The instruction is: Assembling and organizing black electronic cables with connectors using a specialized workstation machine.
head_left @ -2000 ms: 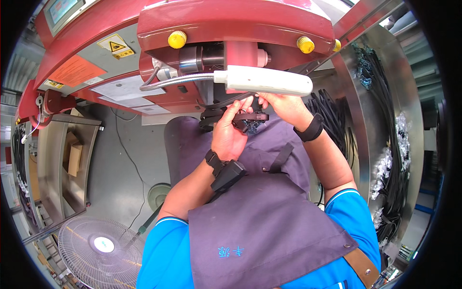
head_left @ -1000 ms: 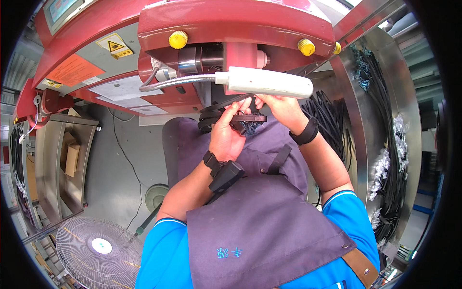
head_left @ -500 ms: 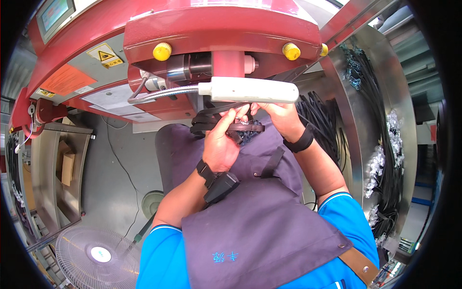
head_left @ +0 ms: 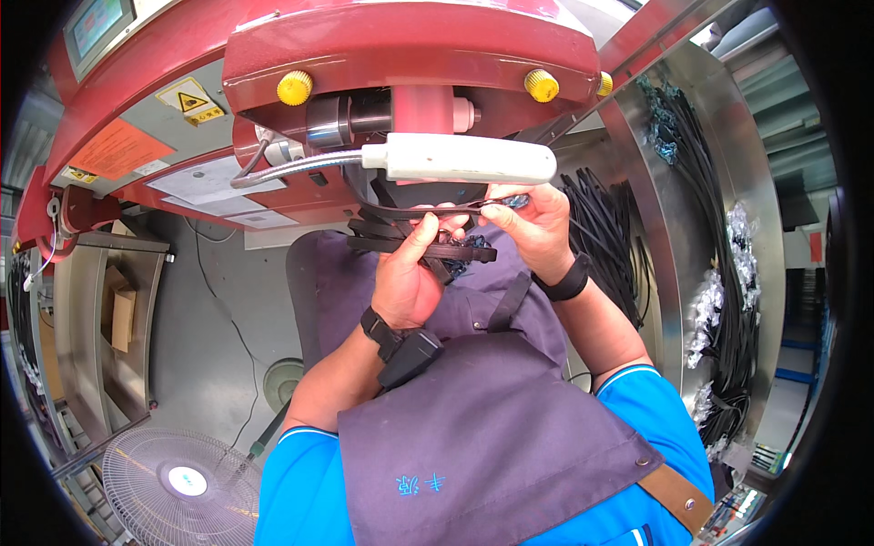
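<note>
My left hand (head_left: 407,284) is closed around several dark straps, probably belts, whose loops (head_left: 371,244) stick out on its left side. Blue plastic film (head_left: 472,259) bunches at strap ends just beside its fingers. One black strap (head_left: 401,214) runs from the left across to my right hand (head_left: 539,235). Pinched between that hand's thumb and fingers is the strap's end, wrapped in blue film (head_left: 515,201). Both hands are just below a white lamp head (head_left: 469,158), in front of the red machine (head_left: 410,50). The left fingertips are partly hidden by the straps.
The lamp's flexible metal neck (head_left: 300,166) reaches in from the left. A pinkish roller (head_left: 421,109) turns or sits behind it. At right, more black straps (head_left: 596,232) hang beside a metal trough (head_left: 760,309) holding film-wrapped ones. A fan (head_left: 187,482) stands at lower left.
My right hand has shifted slightly, and the blue-wrapped strap end now shows between its fingers. The strap is drawn straighter between my hands. The whole view has moved a little.
</note>
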`<state>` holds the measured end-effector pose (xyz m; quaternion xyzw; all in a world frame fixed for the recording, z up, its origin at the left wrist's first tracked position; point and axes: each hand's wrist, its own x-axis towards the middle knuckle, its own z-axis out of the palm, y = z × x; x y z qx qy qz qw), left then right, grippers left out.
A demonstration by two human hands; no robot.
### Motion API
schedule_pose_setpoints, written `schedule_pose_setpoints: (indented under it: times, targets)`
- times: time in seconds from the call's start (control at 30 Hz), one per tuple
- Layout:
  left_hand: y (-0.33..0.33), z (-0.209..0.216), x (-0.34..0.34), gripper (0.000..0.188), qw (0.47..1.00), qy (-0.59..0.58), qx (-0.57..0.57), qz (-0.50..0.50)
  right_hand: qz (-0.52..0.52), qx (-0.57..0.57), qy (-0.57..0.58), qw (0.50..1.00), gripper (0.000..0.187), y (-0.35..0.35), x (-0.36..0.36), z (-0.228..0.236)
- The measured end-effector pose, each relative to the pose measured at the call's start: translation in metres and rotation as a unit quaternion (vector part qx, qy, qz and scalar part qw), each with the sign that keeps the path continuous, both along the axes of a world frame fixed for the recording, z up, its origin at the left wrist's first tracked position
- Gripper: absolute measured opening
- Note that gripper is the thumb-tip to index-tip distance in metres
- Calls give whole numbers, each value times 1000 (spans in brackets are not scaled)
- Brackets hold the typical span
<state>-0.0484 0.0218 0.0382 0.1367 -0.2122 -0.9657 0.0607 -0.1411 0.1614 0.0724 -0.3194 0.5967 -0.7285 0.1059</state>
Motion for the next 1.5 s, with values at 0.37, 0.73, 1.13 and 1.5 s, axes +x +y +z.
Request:
schedule_pose_setpoints:
  times: [0.37,0.73,1.13,1.5]
  targets:
    - [1,-6,0,15,996,-19,32,-81,107,-77,-169,977,26,-16,11,-10]
    - [-2,-30,8,9,990,-57,1,-132,-208,-15,-46,977,35,24,-4,-4]
    - [3,-64,-13,19,979,-84,-89,-161,-85,366,127,918,21,57,76,-54]
    - [21,-45,-14,20,971,-120,-83,-187,-179,381,232,877,15,65,54,-56]
